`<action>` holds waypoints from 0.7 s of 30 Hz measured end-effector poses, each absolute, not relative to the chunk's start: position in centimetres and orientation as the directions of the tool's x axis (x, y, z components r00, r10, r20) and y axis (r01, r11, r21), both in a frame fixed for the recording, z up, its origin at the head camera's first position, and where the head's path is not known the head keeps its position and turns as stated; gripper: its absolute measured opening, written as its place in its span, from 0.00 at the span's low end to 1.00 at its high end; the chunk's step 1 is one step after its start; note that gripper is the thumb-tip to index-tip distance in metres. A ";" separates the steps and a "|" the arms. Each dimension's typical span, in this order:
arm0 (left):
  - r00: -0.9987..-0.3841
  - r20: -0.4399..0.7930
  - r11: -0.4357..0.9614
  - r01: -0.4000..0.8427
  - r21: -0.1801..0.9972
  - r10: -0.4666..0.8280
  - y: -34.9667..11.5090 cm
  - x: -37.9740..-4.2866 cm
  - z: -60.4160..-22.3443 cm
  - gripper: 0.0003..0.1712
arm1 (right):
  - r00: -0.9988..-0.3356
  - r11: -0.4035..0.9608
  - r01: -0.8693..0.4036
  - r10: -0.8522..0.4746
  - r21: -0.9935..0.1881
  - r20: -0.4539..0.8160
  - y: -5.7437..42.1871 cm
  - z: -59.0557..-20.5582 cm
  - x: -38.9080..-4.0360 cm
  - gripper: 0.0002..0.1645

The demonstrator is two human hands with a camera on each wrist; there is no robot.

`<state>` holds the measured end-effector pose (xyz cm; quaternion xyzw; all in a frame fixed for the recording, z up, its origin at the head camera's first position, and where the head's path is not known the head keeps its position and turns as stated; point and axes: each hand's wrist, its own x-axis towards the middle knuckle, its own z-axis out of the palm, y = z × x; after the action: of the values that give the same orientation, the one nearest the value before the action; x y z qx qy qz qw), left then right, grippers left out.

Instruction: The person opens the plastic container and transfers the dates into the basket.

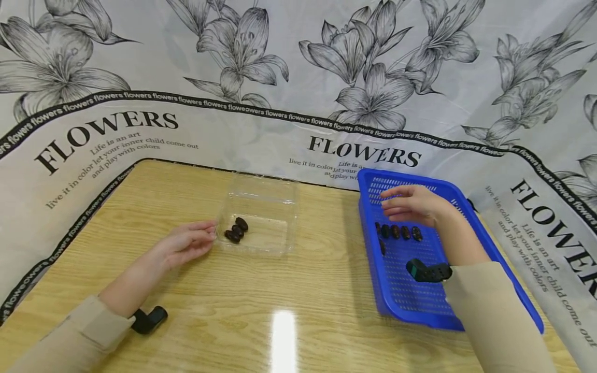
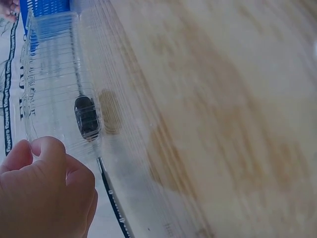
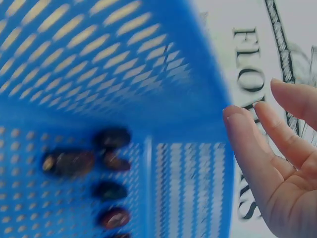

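Your blue plastic basket (image 1: 375, 282) is the landmark: a deep rectangular tray with rounded corners, oblong slots piercing its walls and small round holes dotting its floor. Inside it, a row of five dark oval fruits (image 1: 395, 231), glossy and wrinkled like dates, runs inward from its left wall, with one more lying beside that wall, nearer you. Your right hand (image 1: 412, 204) hangs over the far part of the basket, its fingers loosely extended and spread apart, holding nothing. To the left of the basket, well apart from it, stands a clear box (image 1: 267, 235) of thin, ridged, transparent plastic, squarish in outline; three dark brown fruits (image 1: 236, 231) of the same smooth oval form lie clustered on its floor, toward the side away from the basket. On that same side, your left hand (image 1: 188, 243) pinches the box's edge between thumb and forefinger. Both vessels rest on a pale, wood-grained desk (image 1: 224, 311) with a shiny surface. Behind the basket, and along its right side, hangs a white cloth (image 1: 289, 31), smooth and faintly creased, printed with line-drawn lilies and black lettering.
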<state>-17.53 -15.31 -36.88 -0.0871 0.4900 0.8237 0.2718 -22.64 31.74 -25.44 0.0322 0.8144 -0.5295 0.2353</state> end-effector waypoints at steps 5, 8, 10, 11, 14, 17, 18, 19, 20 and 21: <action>-0.837 -0.406 -0.365 -0.532 0.764 0.368 -15.3 -17.6 -37.0 0.38 | -0.892 0.430 0.259 -0.237 -0.865 -0.385 29.1 -24.4 -23.4 0.34; -0.837 -0.405 -0.366 -0.531 0.764 0.370 -15.3 -17.7 -37.0 0.39 | -0.891 0.444 0.231 -0.260 -0.866 -0.372 27.1 -24.2 -23.9 0.33; -0.835 -0.407 -0.369 -0.535 0.761 0.371 -15.4 -17.7 -37.0 0.39 | -0.887 0.446 0.219 -0.279 -0.868 -0.368 25.6 -24.1 -24.1 0.32; -0.835 -0.407 -0.368 -0.534 0.761 0.371 -15.3 -17.7 -37.0 0.39 | -0.884 0.446 0.213 -0.291 -0.869 -0.366 24.9 -24.1 -24.2 0.31; -0.836 -0.410 -0.372 -0.535 0.759 0.365 -15.4 -17.7 -36.9 0.39 | -0.870 0.439 0.207 -0.326 -0.874 -0.370 22.7 -24.2 -24.6 0.29; -0.836 -0.412 -0.374 -0.535 0.758 0.363 -15.4 -17.7 -36.7 0.40 | -0.850 0.444 0.210 -0.358 -0.871 -0.387 20.8 -24.6 -24.8 0.29; -0.835 -0.414 -0.376 -0.537 0.756 0.362 -15.4 -17.7 -36.7 0.40 | -0.843 0.447 0.211 -0.367 -0.869 -0.393 20.1 -24.9 -24.8 0.28; -0.834 -0.413 -0.378 -0.538 0.754 0.365 -15.4 -17.7 -36.7 0.40 | -0.837 0.450 0.214 -0.374 -0.867 -0.400 19.5 -25.1 -24.8 0.28; -0.834 -0.415 -0.378 -0.540 0.752 0.364 -15.4 -17.7 -36.7 0.40 | -0.830 0.453 0.216 -0.381 -0.865 -0.407 18.8 -25.4 -24.8 0.27; -0.833 -0.416 -0.376 -0.540 0.753 0.365 -15.4 -17.7 -36.7 0.40 | -0.825 0.454 0.219 -0.387 -0.864 -0.412 18.2 -25.7 -24.8 0.27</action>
<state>-17.69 -15.44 -36.75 -0.0901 0.4865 0.8245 0.2745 -24.81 18.21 -25.74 -0.0527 0.8013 -0.5198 0.2915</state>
